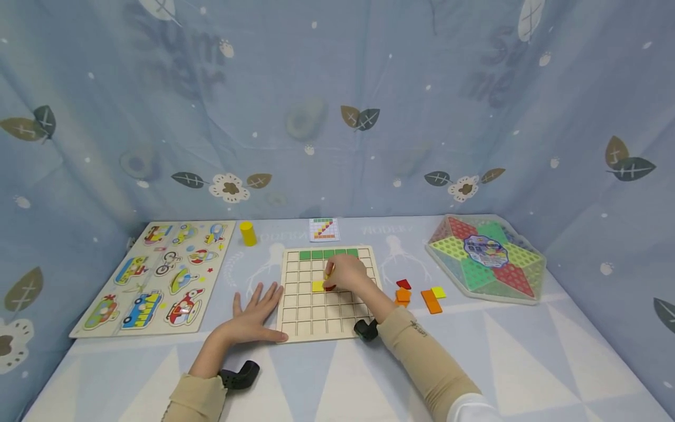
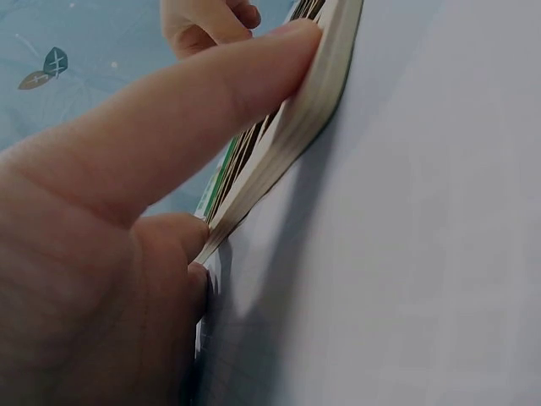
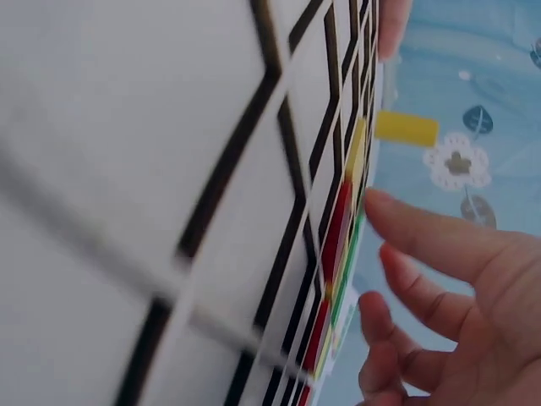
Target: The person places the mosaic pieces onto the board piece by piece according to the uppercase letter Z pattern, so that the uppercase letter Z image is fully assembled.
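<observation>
A wooden grid board [image 1: 303,319] lies flat on the table, a row of green pieces [image 1: 318,254] along its far side. My left hand [image 1: 249,323] is spread at the board's left, its thumb [image 2: 270,72] against the near edge and other fingertips by the left edge. Over the middle of the grid is my right hand [image 1: 348,273], fingers bent down beside a yellow tile [image 1: 317,286] and a red piece [image 1: 329,288]. The right wrist view shows its thumb close to red pieces [image 3: 336,237] in the grid, with nothing between thumb and fingers.
A patterned card [image 1: 324,230] stands behind the board, a yellow cylinder [image 1: 248,233] to its left. Leftward lies a picture puzzle board [image 1: 158,278]. Loose red [image 1: 404,284], orange [image 1: 431,302] and yellow [image 1: 439,292] pieces lie right, before a hexagonal box [image 1: 485,258].
</observation>
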Available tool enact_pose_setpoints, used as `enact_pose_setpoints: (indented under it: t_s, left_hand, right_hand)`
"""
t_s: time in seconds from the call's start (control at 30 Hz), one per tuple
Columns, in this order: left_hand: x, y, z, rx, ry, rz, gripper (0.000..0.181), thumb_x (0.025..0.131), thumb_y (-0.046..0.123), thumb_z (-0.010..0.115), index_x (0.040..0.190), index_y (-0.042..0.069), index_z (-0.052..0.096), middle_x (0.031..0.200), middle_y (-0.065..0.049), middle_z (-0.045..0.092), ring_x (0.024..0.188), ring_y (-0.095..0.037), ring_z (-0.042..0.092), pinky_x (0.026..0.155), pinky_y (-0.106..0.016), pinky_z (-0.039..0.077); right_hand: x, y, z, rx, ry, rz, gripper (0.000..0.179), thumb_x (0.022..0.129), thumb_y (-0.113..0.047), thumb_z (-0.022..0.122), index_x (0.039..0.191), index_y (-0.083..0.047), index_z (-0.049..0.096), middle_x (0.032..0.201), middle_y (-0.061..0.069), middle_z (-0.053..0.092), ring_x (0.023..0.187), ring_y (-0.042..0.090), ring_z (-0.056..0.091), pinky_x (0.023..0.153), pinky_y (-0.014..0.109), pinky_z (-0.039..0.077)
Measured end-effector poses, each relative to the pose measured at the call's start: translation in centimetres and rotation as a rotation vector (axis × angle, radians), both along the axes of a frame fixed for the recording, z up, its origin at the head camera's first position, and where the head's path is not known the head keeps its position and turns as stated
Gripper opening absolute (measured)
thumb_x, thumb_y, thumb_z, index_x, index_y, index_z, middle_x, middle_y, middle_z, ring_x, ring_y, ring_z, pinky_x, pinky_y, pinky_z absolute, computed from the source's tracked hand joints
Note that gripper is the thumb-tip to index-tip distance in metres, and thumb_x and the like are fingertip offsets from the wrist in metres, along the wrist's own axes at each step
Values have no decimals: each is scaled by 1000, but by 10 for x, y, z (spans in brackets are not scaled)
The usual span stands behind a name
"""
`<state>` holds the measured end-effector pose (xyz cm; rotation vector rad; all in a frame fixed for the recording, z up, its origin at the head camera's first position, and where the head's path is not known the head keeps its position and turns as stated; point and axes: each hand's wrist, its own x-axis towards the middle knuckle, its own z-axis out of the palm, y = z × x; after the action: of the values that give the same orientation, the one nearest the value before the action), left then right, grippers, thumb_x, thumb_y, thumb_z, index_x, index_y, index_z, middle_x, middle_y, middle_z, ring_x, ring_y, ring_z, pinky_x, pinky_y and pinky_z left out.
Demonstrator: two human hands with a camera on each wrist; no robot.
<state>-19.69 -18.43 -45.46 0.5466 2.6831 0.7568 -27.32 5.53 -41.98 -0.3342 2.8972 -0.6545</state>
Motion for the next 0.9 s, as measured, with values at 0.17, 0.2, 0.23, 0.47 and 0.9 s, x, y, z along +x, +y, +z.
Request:
enact_pose_setpoints:
  t_s: [0.17,0.2,0.23,0.47,0.9]
  left_hand:
    - [0,1,0,2,3,4,110,68,55,71,148,3,14,153,-19,6,138,-43,-11,95,-65,-23]
    - [0,1,0,0,2,5,110,68,55,71,148,4,14,153,-19,6,138,-43,-11,95,-65,-23]
    - [1,1,0,-1,2,7,110,68,55,71,148,3,15,153,-19,7,138,-43,-11,95,-65,-23]
    - [2,1,1,-9,1,16,109,68,54,72,147,3,16,153,-20,8,138,-43,-10,95,-65,-23]
    - [2,2,2,-3,-12,16,110,68,55,71,147,4,15,153,-19,7,138,-43,-11,95,-64,-24]
  right_hand:
    - [3,23,1,-90,-8,-33,20,73,-21,78,76,-15,60,76,-2,58,68,16,50,56,28,39]
    - [3,29,1,-114,-14,-40,19,73,-19,77,76,-14,60,76,-1,58,69,16,50,58,29,39]
    - [4,36,1,-141,-22,-50,18,74,-17,77,77,-13,60,77,-1,58,70,17,50,60,29,40]
    - [9,89,0,-225,-30,-182,12,75,-10,73,82,-8,63,84,5,60,74,20,51,65,32,43]
    - [14,151,-10,-126,-107,-335,20,75,-14,74,90,-6,64,86,9,62,71,20,54,63,31,43]
